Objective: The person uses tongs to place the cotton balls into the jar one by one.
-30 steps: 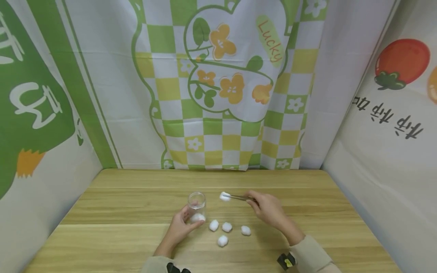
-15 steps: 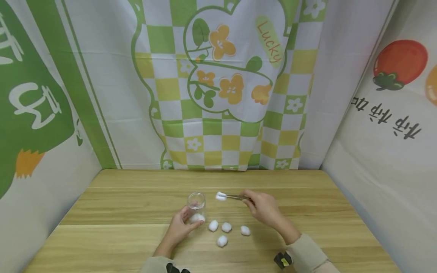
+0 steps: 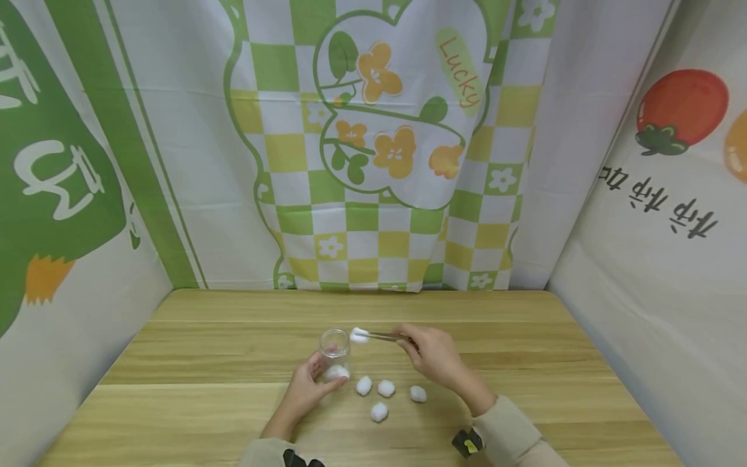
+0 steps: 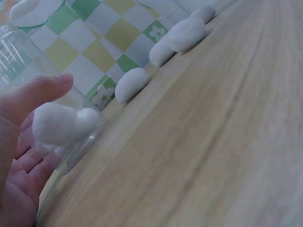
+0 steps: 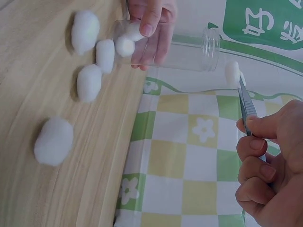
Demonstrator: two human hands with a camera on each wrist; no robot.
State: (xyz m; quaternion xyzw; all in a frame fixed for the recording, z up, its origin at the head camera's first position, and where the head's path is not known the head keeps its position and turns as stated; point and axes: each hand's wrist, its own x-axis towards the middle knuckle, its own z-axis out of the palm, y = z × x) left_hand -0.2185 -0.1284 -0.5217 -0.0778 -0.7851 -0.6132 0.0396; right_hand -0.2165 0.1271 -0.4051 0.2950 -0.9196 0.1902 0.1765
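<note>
A small clear glass jar [image 3: 335, 352] stands on the wooden table [image 3: 204, 363], with cotton balls at its bottom [image 4: 57, 124]. My left hand [image 3: 306, 389] grips the jar low down, thumb across its front [image 4: 45, 90]. My right hand [image 3: 434, 357] pinches metal tweezers [image 3: 382, 336] whose tips hold a white cotton ball [image 3: 358, 335] just right of the jar's rim. In the right wrist view the held ball [image 5: 232, 73] hangs next to the jar mouth [image 5: 210, 49]. Several loose cotton balls [image 3: 385, 389] lie on the table between my hands.
Printed cloth walls close in the table at the back [image 3: 373, 162], left [image 3: 58, 194] and right [image 3: 659, 214]. The loose cotton balls [image 5: 53, 141] lie in a small cluster near the table's front middle.
My right hand has carried the tweezers and the cotton ball leftward, from well right of the jar to just beside its rim. The left hand and jar have stayed put.
</note>
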